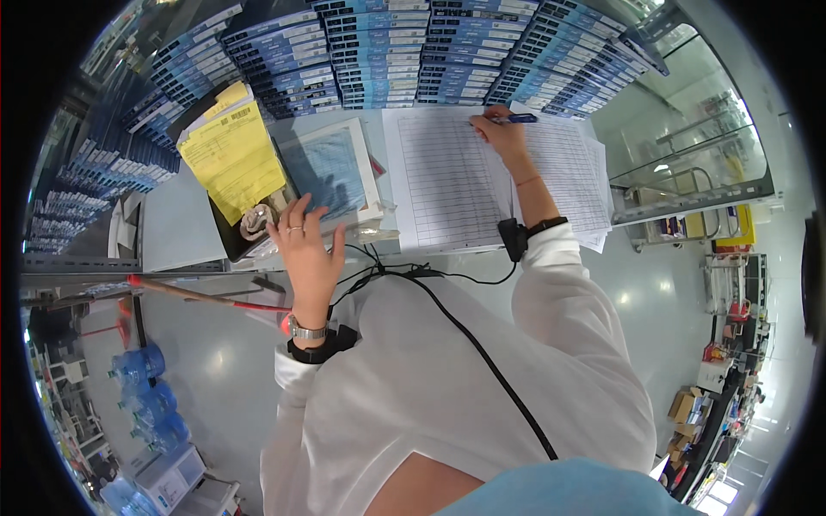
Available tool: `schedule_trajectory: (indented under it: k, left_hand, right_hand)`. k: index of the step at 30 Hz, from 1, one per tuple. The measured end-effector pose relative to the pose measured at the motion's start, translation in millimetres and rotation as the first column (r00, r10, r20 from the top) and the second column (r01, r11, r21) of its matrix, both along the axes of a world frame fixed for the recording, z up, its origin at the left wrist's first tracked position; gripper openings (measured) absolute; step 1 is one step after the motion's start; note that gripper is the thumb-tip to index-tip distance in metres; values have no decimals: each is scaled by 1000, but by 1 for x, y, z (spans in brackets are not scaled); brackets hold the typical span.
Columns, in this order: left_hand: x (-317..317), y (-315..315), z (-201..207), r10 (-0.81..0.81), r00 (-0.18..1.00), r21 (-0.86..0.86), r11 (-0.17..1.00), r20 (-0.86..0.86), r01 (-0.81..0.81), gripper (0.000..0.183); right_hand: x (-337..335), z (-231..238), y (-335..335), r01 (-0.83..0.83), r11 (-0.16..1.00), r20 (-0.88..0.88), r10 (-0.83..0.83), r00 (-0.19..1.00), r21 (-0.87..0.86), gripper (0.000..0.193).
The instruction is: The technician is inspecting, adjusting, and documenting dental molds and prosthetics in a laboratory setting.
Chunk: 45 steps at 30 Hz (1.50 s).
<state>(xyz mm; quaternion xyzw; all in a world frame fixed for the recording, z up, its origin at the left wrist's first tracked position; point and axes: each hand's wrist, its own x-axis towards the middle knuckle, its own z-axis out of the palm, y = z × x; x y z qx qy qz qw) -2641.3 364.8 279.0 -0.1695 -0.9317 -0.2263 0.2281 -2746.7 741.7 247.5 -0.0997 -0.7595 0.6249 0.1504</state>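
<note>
My right hand (502, 133) grips a blue pen (514, 119), its tip on the top of a large white ruled sheet (447, 181) lying on the grey table (172, 228). My left hand (303, 245) hovers with fingers spread over the table's near edge, beside a clear bag holding a blue-tinted flat item in a white frame (331, 168). It holds nothing. Both wrists wear black bands, and a black cable (482, 353) runs down my white top.
Stacks of flat blue boxes (387, 52) line the table's far side and left. Yellow forms (232, 155) lie on a dark clipboard at left, with a roll of tape (255, 222) near them. Blue water jugs (142, 387) stand on the floor lower left; a metal rack (688, 181) stands right.
</note>
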Motion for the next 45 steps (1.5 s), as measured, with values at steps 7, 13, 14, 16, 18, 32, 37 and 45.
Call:
schedule_trajectory:
  k: [7,13,14,16,18,32,37,45]
  left_hand:
    - [11,2,-5,-42,999,7,999,24,42,29]
    - [29,-21,2,89,996,53,995,1,-89,26]
    - [30,-25,3,118,993,49,992,-18,-117,24]
    - [31,-31,6,165,986,52,985,-32,-163,22]
    - [33,-36,7,216,975,55,975,-51,-213,21]
    - [2,-58,11,164,983,168,975,-87,-148,16]
    - [-39,-96,2,202,971,179,958,129,-223,12]
    - [-82,-106,0,175,917,-127,982,358,-138,38]
  right_hand:
    - [-49,-21,-37,-41,998,-107,45,993,41,22]
    - [-58,-47,-33,201,938,-124,-173,977,281,22]
    - [-60,-49,-32,155,967,-152,-125,980,204,21]
    - [-60,-49,-34,162,965,-148,-133,980,207,21]
    - [-59,-45,-36,171,962,-144,-142,979,212,20]
    - [-56,-49,-30,116,972,-174,-81,982,205,23]
    - [-55,-48,-28,160,910,-234,-73,970,381,23]
    - [-59,-55,-22,266,920,-195,-216,957,287,22]
